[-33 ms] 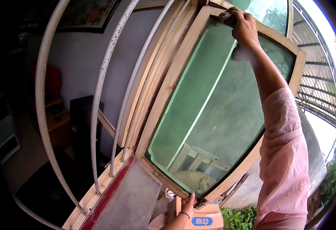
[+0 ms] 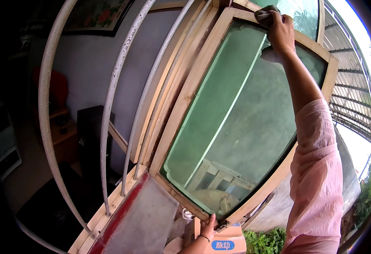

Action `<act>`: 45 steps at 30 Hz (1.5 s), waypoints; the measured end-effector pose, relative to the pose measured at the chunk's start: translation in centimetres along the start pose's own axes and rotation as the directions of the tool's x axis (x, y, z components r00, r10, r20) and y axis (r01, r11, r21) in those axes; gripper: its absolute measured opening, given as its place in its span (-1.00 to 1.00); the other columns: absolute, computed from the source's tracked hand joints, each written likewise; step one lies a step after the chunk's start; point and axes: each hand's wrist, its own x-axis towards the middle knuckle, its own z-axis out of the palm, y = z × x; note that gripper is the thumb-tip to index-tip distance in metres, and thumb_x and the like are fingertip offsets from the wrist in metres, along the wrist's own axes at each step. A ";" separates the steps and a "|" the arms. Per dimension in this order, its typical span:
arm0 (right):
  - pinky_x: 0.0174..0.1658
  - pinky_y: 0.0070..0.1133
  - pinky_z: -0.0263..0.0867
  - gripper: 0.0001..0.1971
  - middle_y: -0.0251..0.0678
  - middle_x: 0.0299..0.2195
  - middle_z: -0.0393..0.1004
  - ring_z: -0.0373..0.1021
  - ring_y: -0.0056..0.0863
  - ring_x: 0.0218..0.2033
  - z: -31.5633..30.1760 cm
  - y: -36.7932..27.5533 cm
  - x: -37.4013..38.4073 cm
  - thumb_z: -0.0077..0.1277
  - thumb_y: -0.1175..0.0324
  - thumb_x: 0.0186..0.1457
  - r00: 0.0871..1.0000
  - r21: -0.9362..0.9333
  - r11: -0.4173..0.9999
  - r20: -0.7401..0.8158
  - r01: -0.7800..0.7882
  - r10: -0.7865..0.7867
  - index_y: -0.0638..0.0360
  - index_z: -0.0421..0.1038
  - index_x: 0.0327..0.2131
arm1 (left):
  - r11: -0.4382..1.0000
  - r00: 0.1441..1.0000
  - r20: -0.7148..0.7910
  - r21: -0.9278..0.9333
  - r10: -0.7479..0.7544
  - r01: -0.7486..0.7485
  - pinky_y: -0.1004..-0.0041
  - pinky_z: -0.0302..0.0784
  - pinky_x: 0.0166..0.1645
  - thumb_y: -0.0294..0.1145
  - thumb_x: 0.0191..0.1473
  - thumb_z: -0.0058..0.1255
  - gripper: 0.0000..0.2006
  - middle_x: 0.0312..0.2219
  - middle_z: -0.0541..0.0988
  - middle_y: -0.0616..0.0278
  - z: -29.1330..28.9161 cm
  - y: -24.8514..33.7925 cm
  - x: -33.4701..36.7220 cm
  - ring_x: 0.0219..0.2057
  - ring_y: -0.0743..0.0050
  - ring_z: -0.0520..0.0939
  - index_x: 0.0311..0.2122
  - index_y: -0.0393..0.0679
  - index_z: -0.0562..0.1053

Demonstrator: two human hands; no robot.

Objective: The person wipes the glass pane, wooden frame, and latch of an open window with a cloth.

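A wooden-framed window sash (image 2: 177, 114) with a greenish glass pane (image 2: 240, 122) stands swung out in front of me. My right hand (image 2: 282, 36) is at its top rail, closed on a grey-brown cloth (image 2: 267, 16) that lies against the wood. Part of the cloth hangs below the hand in front of the glass. Down at the sash's lower edge, my left hand (image 2: 208, 228) grips the bottom rail, thumb up on the near face and the other fingers mostly hidden. A dark band circles that wrist.
Whitish metal bars (image 2: 113, 84) cross the window opening on the left, with a dark room behind. Below lies a grey sill (image 2: 139, 211) with a red edge. A cardboard box (image 2: 236, 237) and green plants (image 2: 266, 239) are under the sash. A corrugated roof (image 2: 348, 72) is at right.
My right hand and the cloth have slid a little to the right along the top rail. My left hand keeps its place on the bottom rail.
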 end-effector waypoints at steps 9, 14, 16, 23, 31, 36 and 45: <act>0.17 -0.26 0.01 -0.54 -0.05 0.16 0.11 0.09 0.03 0.13 3.0 0.0 4.2 -0.28 0.31 0.10 0.874 -0.371 0.927 0.430 -0.056 0.224 -0.07 0.16 0.12 | 0.959 0.980 -0.008 -0.207 0.197 -0.194 0.46 0.37 -0.18 -0.13 -0.03 0.17 -0.57 -0.35 0.53 0.27 0.5 -4.1 1.9 -0.33 0.51 0.48 -0.23 -0.32 0.42; 0.26 -0.25 -0.15 -0.19 -0.05 0.27 -0.20 -0.22 0.02 0.26 7.4 -6.2 1.3 -0.10 0.49 -0.17 0.881 -0.161 0.975 0.470 0.153 -0.061 0.11 -0.13 0.24 | 0.973 0.992 0.001 -0.195 0.127 -0.124 0.50 0.36 -0.19 -0.17 -0.01 0.17 -0.63 -0.36 0.54 0.32 -0.1 -3.6 1.5 -0.34 0.55 0.47 -0.27 -0.30 0.45; 0.19 -0.25 -0.02 -0.33 -0.14 0.24 -0.08 -0.07 -0.03 0.20 8.2 -8.4 0.0 -0.18 0.47 -0.07 0.863 -0.155 0.974 0.501 0.165 -0.066 -0.05 -0.01 0.20 | 0.985 0.997 0.034 -0.159 0.066 -0.060 0.50 0.36 -0.17 -0.17 -0.01 0.17 -0.62 -0.34 0.54 0.31 -0.7 -3.9 1.4 -0.32 0.55 0.47 -0.23 -0.30 0.44; 0.07 -0.26 0.18 -0.56 -0.47 0.06 0.25 0.13 -0.25 0.12 4.3 -7.2 0.5 -0.23 0.42 0.08 0.723 -0.242 0.880 0.674 0.408 -0.150 -0.28 0.30 0.04 | 0.946 0.996 -0.043 -0.313 0.074 -0.083 0.55 0.33 -0.26 -0.25 -0.05 0.21 -0.67 -0.38 0.50 0.41 -0.1 -0.8 -0.1 -0.37 0.64 0.43 -0.24 -0.20 0.42; 0.03 -0.39 0.27 -0.48 -0.40 0.01 0.34 0.25 -0.23 -0.01 -11.4 4.7 -1.7 -0.13 0.55 -0.10 0.747 -0.265 0.870 0.645 0.416 -0.161 -0.19 0.37 -0.01 | 0.987 0.998 -0.002 -0.146 -0.067 0.066 0.50 0.35 -0.29 -0.12 -0.06 0.20 -0.53 -0.31 0.49 0.35 -0.6 -1.1 0.1 -0.33 0.54 0.43 -0.14 -0.22 0.37; -0.01 -0.36 0.28 -0.57 -0.29 -0.02 0.37 0.29 -0.19 -0.01 -19.5 6.6 -4.2 -0.17 0.54 -0.07 0.728 -0.428 0.852 0.680 0.301 0.085 -0.05 0.42 -0.07 | 0.978 0.997 -0.001 -0.196 -0.075 0.074 0.44 0.37 -0.17 -0.08 -0.07 0.20 -0.44 -0.18 0.46 0.28 0.2 0.0 0.4 -0.21 0.47 0.43 -0.04 -0.21 0.30; 0.09 -0.39 0.16 -0.46 -0.22 0.02 0.27 0.19 -0.12 0.03 -3.5 0.5 -2.5 -0.17 0.53 -0.06 0.955 -0.019 0.968 0.169 0.249 -0.242 -0.21 0.27 0.05 | 0.985 0.987 0.030 -0.061 -0.160 0.162 0.55 0.04 -0.75 0.07 -0.11 0.18 -0.48 -0.47 0.38 0.41 0.2 0.4 0.3 -0.67 0.65 0.28 -0.16 -0.01 0.27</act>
